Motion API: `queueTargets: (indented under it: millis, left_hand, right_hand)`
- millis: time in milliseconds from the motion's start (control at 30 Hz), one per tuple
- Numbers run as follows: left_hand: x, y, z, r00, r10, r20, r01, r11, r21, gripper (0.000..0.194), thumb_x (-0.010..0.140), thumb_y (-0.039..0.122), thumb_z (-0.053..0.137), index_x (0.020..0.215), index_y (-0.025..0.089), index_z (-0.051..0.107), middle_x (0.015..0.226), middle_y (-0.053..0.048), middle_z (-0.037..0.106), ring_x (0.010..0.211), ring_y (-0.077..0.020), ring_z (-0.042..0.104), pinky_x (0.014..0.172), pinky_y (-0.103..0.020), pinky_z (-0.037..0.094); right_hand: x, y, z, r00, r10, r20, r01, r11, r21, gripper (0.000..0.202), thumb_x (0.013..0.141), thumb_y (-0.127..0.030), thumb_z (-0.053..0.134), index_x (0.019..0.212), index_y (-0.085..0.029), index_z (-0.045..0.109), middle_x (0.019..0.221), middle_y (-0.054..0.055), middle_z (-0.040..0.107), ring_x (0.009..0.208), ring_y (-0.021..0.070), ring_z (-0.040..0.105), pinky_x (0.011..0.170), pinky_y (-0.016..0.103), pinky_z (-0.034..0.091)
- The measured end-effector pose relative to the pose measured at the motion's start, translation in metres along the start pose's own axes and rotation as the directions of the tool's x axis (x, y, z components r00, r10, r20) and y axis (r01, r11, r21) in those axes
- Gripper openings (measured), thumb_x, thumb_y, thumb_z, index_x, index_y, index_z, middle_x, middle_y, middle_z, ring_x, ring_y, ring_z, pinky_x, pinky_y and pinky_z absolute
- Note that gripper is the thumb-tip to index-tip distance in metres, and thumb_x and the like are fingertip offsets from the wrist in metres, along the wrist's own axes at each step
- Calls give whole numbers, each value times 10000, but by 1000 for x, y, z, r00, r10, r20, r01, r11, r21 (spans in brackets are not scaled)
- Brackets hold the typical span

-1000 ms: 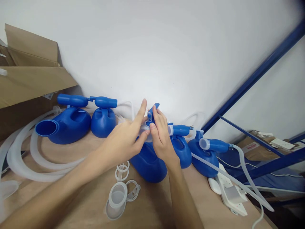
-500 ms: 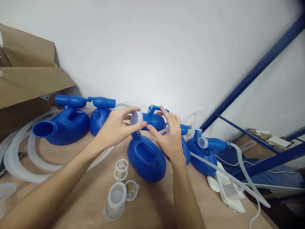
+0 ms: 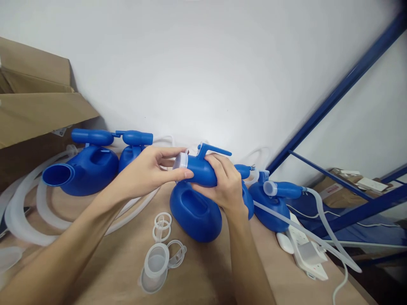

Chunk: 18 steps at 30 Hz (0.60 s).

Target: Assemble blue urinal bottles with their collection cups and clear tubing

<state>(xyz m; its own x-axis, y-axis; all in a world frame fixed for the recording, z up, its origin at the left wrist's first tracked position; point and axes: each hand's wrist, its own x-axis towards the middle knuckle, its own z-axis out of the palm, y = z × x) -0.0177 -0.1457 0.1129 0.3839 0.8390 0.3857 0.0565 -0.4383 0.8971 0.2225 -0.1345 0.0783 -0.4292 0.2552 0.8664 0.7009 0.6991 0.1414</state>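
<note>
A rounded blue plastic tube (image 3: 202,171) with a translucent cap (image 3: 181,162) and slim top lever sits just above a blue plastic jug (image 3: 197,216). The left hand (image 3: 151,171) grasps its capped end, the right hand (image 3: 227,184) its other. Open space rises before the smooth white wall (image 3: 190,76).

Light-brown tabletop (image 3: 124,262): blue bottles (image 3: 199,224) in row, clear lids (image 3: 157,260), pale hoses (image 3: 19,224) left, white power strip (image 3: 298,234) right.

Here 1 head-worn camera looks forward and down, near the bare left hand (image 3: 148,169) and bare right hand (image 3: 226,183), over the flat light-brown wood-look tabletop (image 3: 111,271) toward the smooth white wall (image 3: 197,63).
</note>
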Motion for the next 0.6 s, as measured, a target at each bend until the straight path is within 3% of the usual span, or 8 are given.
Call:
queueTargets:
  millis: [133, 367, 600]
  left_hand:
    - [-4, 3, 4, 999, 18, -51, -13, 995, 95, 640, 777, 399, 896, 1372, 222, 742, 1325, -83, 765, 1199, -343, 730, 994, -449, 644]
    - [-6, 7, 16, 990, 121, -71, -106, 975, 194, 702, 764, 496, 872, 1368, 160, 746, 1163, -101, 814, 969, -303, 762, 732, -344, 667]
    - [-4, 7, 21, 943, 265, -203, -182, 917, 355, 695, 819, 514, 823, 1427, 200, 701, 1238, -98, 787, 968, -254, 742, 742, -297, 637]
  right_hand:
    - [3, -4, -8, 998, 59, 36, -61, 996, 63, 626, 826, -488, 831, 1359, -226, 632, 1241, 158, 766, 1123, 358, 750, 948, 512, 634]
    - [7, 0, -20, 977, 157, 144, -185, 961, 205, 629, 760, -484, 873, 1298, -241, 655, 1251, 123, 775, 1126, 342, 754, 978, 525, 620]
    - [8, -8, -5, 977, 207, 58, -214, 959, 187, 549, 805, -416, 845, 1279, -249, 624, 1248, 118, 752, 1137, 317, 733, 945, 474, 620]
